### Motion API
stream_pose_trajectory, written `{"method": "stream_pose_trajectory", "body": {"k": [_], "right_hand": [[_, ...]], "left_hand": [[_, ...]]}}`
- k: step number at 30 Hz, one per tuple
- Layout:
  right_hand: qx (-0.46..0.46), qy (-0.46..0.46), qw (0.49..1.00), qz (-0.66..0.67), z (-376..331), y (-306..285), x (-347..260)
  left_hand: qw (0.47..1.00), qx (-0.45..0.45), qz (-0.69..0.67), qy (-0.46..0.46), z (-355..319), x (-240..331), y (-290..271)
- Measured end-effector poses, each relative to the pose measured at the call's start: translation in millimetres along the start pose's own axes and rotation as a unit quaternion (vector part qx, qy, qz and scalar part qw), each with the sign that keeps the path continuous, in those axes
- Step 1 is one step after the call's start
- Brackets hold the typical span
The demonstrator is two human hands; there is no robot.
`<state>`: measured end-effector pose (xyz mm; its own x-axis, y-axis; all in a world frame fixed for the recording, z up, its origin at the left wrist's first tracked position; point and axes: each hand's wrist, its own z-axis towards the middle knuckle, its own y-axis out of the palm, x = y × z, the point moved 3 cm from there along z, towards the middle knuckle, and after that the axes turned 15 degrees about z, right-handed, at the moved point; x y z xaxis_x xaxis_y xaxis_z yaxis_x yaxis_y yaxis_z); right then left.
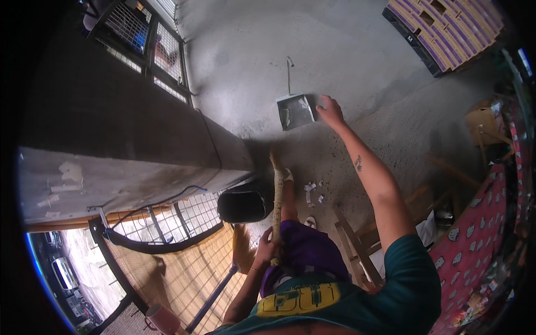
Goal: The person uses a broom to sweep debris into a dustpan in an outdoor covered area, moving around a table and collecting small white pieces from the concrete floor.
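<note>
My left hand (267, 245) is closed around a rough wooden broom stick (277, 190) that stands nearly upright in front of my purple shorts. The stick's lower end rests on the concrete floor by my foot (287, 176). My right hand (330, 110) is stretched far forward and grips the right edge of a grey metal dustpan (295, 113). The dustpan lies on the floor with a few pale scraps inside, and its thin handle (289, 72) points away from me. Small torn paper scraps (310, 191) lie on the floor beside my foot.
A black bucket (243, 205) sits left of the stick, against a wide concrete ledge (128, 167). Wire grille and mesh (184, 262) fill the lower left. A wooden frame (357, 245) and red patterned cloth (480, 234) crowd the right. A purple and yellow slatted crate (446, 28) lies far ahead.
</note>
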<state>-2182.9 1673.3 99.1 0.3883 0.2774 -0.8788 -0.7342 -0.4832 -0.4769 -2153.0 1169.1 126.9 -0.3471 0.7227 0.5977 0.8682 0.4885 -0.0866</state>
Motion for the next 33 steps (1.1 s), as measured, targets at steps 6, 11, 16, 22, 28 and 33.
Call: {"method": "stream_pose_trajectory", "body": {"k": [6, 11, 16, 22, 28, 33], "right_hand": [[-0.046, -0.056, 0.994, -0.082, 123, 12, -40], [-0.099, -0.065, 0.975, -0.188, 187, 54, -52], [-0.284, -0.140, 0.923, -0.219, 250, 78, -37], [-0.398, -0.296, 0.815, -0.299, 284, 90, -24], [-0.458, -0.420, 0.719, -0.312, 338, 67, -3], [-0.487, -0.377, 0.729, -0.298, 386, 2, -12]], "left_hand": [[0.998, 0.038, 0.027, 0.044, 113, 82, -32], [0.998, 0.059, 0.017, 0.006, 133, 150, -54], [0.990, 0.108, 0.082, -0.024, 148, 183, -73], [0.965, 0.146, 0.212, -0.051, 172, 231, -84], [0.956, 0.198, 0.212, -0.035, 237, 280, -67], [0.968, 0.212, 0.131, -0.027, 344, 269, -109]]}}
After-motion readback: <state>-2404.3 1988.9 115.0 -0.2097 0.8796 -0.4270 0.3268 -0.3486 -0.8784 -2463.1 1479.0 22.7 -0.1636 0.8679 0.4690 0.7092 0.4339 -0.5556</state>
